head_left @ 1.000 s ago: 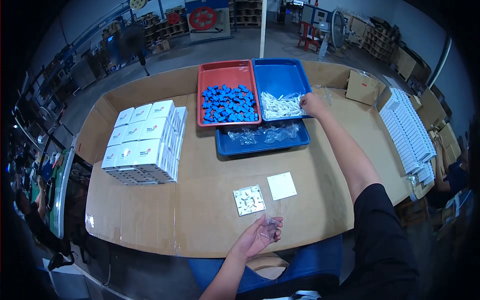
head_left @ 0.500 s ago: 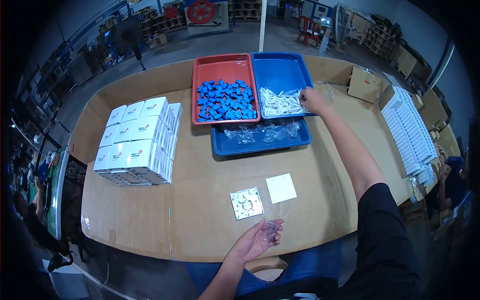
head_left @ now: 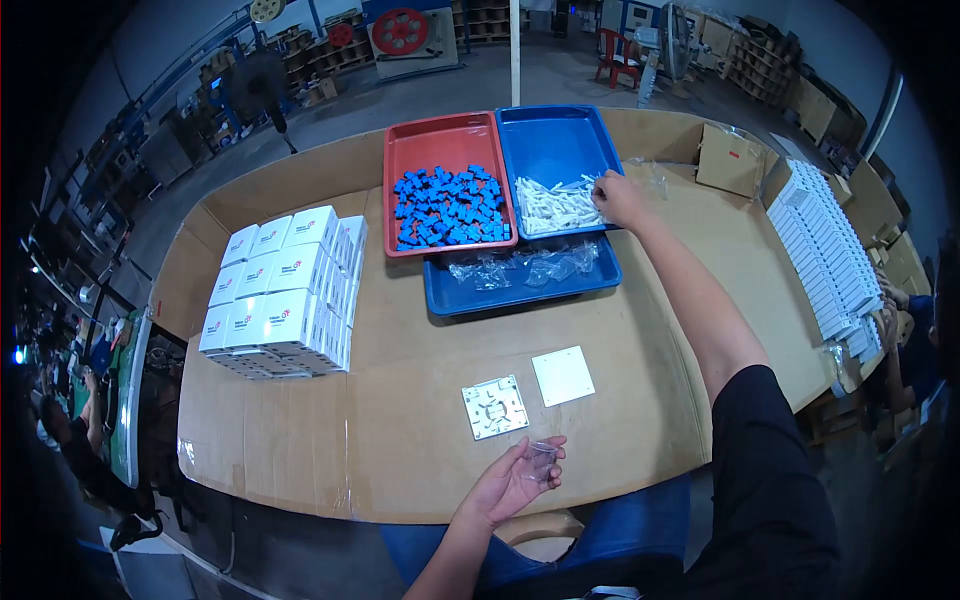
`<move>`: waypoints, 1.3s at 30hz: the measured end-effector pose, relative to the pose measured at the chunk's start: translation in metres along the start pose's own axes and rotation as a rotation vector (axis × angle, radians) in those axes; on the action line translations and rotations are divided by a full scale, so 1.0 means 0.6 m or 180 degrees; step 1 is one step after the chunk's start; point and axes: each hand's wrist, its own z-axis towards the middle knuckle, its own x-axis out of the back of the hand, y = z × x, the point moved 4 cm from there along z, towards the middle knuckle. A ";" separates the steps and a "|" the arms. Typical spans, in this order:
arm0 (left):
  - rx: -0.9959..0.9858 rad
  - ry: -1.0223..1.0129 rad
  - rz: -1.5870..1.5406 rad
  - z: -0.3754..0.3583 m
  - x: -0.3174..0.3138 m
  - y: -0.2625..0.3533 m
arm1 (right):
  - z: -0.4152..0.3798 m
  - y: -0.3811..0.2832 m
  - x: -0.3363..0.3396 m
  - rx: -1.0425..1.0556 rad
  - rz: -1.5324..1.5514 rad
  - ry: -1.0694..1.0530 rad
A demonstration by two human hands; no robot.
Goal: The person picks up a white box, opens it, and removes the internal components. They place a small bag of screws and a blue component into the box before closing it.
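My left hand (head_left: 515, 483), palm up near the table's front edge, holds a small clear plastic bag (head_left: 540, 461). Just beyond it lie an open white square housing (head_left: 494, 407) and, to its right, a flat white cover (head_left: 563, 376). My right hand (head_left: 621, 199) is at the right side of the blue tray (head_left: 558, 143), its fingers pinched at the edge of a heap of white slim parts (head_left: 556, 206). What the fingertips hold, if anything, is too small to make out.
A red tray (head_left: 440, 142) of blue pieces adjoins the blue one. A lower blue tray (head_left: 523, 303) holds clear bags. White boxes (head_left: 275, 290) are stacked left, white housings (head_left: 825, 255) right. Other people are at both sides.
The view has shifted slightly. My right hand remains at the white parts, with its fingers a little moved. My left hand keeps the bag in the same place.
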 end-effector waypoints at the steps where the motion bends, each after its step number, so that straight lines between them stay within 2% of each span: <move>1: 0.0001 0.0003 0.0009 -0.001 0.000 0.000 | 0.002 0.010 -0.001 -0.0151 0.0255 0.0076; 3: -0.0017 0.0003 0.0011 -0.001 -0.002 0.000 | 0.006 0.021 0.005 -0.0292 0.0497 0.0164; 5: -0.0029 0.0012 0.0049 -0.001 -0.003 0.000 | 0.003 0.037 0.018 -0.0796 0.2227 0.0245; 6: -0.0043 0.0031 0.0081 -0.001 -0.002 0.000 | -0.001 0.030 0.040 -0.0793 0.2207 0.0263; 8: -0.0048 0.0009 0.0111 -0.001 -0.001 -0.001 | -0.020 -0.007 0.090 -0.1535 0.4092 0.0108; 9: -0.0059 0.0022 0.0127 -0.001 0.000 -0.001 | -0.029 -0.026 0.115 -0.1524 0.4075 0.0125; 11: -0.0081 -0.0004 0.0140 0.000 0.000 0.000 | -0.049 -0.061 0.147 -0.1410 0.5306 0.0069; 12: -0.0107 -0.0001 0.0140 -0.001 0.002 -0.002 | -0.057 -0.068 0.153 -0.1256 0.5594 -0.0050; 16: -0.0182 -0.0015 0.0174 -0.001 0.011 -0.004 | -0.147 -0.155 0.207 -0.1227 0.5758 -0.0129; 17: -0.0264 -0.0025 0.0280 -0.002 0.017 -0.004 | -0.181 -0.177 0.204 -0.1336 0.5794 -0.0186; 19: -0.0410 -0.0019 0.0449 -0.007 0.009 -0.005 | -0.246 -0.220 0.191 -0.1394 0.4998 -0.0443; 21: -0.0485 0.0087 0.0510 -0.007 0.006 -0.005 | -0.326 -0.262 0.167 -0.1187 0.4967 -0.0672; 25: -0.0489 0.0025 0.0566 -0.010 -0.002 -0.005 | -0.456 -0.340 0.143 -0.1622 0.4960 -0.1339; 27: -0.0467 0.0068 0.0574 -0.010 0.001 -0.006 | -0.485 -0.361 0.151 -0.1564 0.4923 -0.1387; 29: -0.0513 0.0056 0.0664 -0.008 0.003 -0.007 | -0.505 -0.369 0.159 -0.1224 0.4535 -0.1506; 31: -0.0501 0.0029 0.0658 -0.010 -0.002 -0.008 | -0.511 -0.376 0.179 -0.1262 0.4579 -0.1494; 34: -0.0549 0.0098 0.0805 -0.010 -0.001 -0.010 | -0.507 -0.378 0.200 -0.1106 0.4068 -0.1657; 37: -0.0556 0.0181 0.1039 -0.012 0.001 -0.009 | -0.499 -0.390 0.211 -0.0720 0.3629 -0.1987; 39: -0.0526 -0.0022 0.1060 -0.012 -0.002 -0.010 | -0.495 -0.399 0.212 -0.0040 0.3446 -0.1873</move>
